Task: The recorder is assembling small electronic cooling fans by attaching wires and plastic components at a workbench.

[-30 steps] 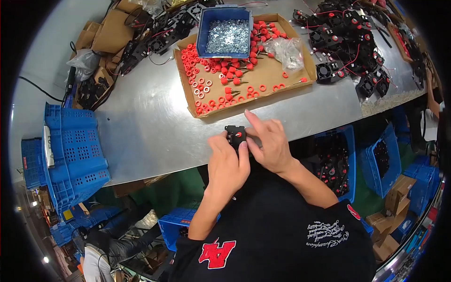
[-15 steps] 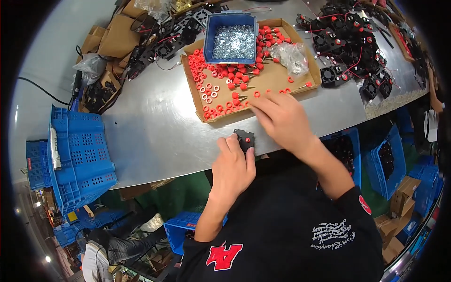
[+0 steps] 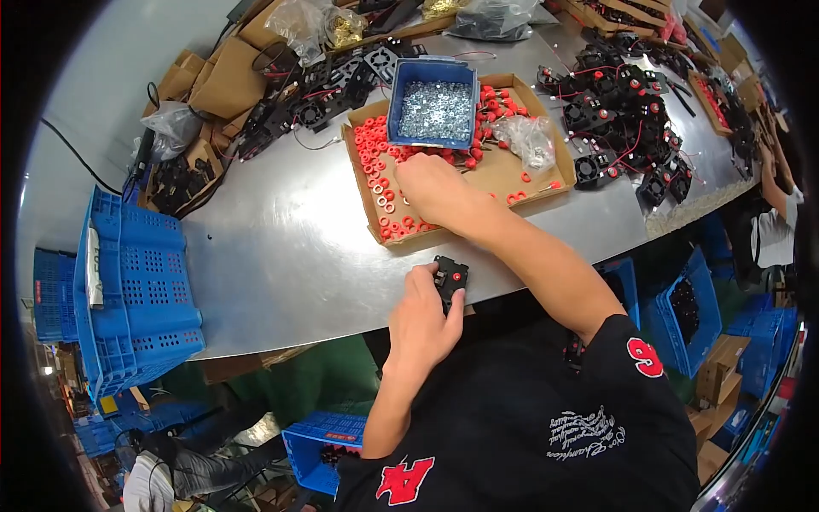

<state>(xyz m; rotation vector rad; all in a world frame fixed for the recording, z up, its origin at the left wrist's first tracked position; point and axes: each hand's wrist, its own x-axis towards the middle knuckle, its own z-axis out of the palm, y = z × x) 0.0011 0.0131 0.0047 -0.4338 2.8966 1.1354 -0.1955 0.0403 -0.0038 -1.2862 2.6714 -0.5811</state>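
My left hand (image 3: 421,317) grips a small black plastic part (image 3: 450,278) with a red piece set in its face, just off the table's near edge side. Stretched over a shallow cardboard tray (image 3: 503,182), my right hand (image 3: 429,186) is down among red rings (image 3: 368,147) and red-capped pins (image 3: 468,160). Its fingertips are hidden beneath the hand, so I cannot see whether they hold anything. A blue bin (image 3: 397,101) full of small shiny metal nuts (image 3: 437,111) rests on the tray's far part. A clear plastic bag (image 3: 531,143) lies at the tray's right.
Black fan assemblies (image 3: 631,119) with red wires are heaped at the right; more black parts (image 3: 316,107) lie at the far left. A blue crate (image 3: 141,286) stands at the table's left edge. Blue bins (image 3: 682,307) sit below at the right. Other people are at both sides.
My right hand has moved left across the tray, from its near right edge to the rings. My left hand still holds the black part. The whole view has shifted slightly.
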